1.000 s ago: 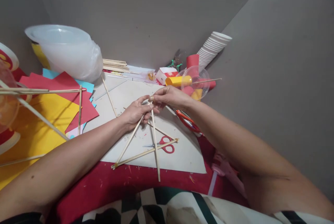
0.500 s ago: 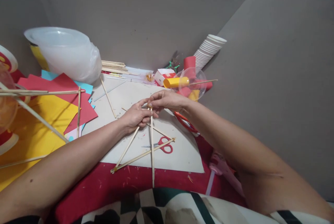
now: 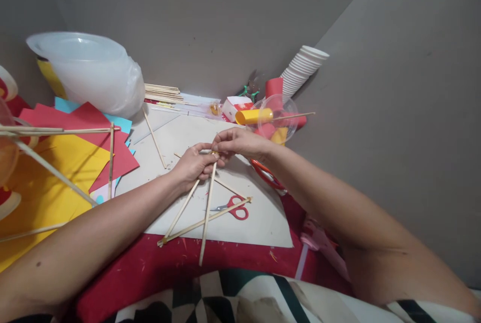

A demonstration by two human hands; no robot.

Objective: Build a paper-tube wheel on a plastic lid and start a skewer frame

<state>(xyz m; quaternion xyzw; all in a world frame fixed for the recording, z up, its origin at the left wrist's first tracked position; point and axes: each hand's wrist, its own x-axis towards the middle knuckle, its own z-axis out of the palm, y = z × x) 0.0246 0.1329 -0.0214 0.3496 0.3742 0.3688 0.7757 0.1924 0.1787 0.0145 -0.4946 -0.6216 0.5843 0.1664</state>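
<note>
My left hand [image 3: 192, 166] is closed around the top of a triangle of thin wooden sticks [image 3: 184, 208], with the thumb pressing near the joint. One more wooden stick [image 3: 207, 217] hangs down from the same joint towards me, crossing the triangle's lower side. My right hand [image 3: 240, 142] pinches at that joint, its fingertips on a small amber rubber band [image 3: 215, 152] that is mostly hidden. Similar amber wraps bind the triangle's two lower corners. Red-handled scissors [image 3: 240, 211] lie on the white board [image 3: 259, 230] beneath the sticks, their blades partly under them.
Coloured paper sheets [image 3: 75, 157] and a stick frame [image 3: 111, 162] lie at the left. A plastic-wrapped stack of bowls [image 3: 101, 82], spare sticks [image 3: 163, 91] and paper cups [image 3: 304, 69] stand along the wall. A pink glue gun [image 3: 325, 248] lies at the right.
The lower end of the extra stick has swung to the left across the triangle. Both hands stay together at the joint, with the fingers shifted slightly.
</note>
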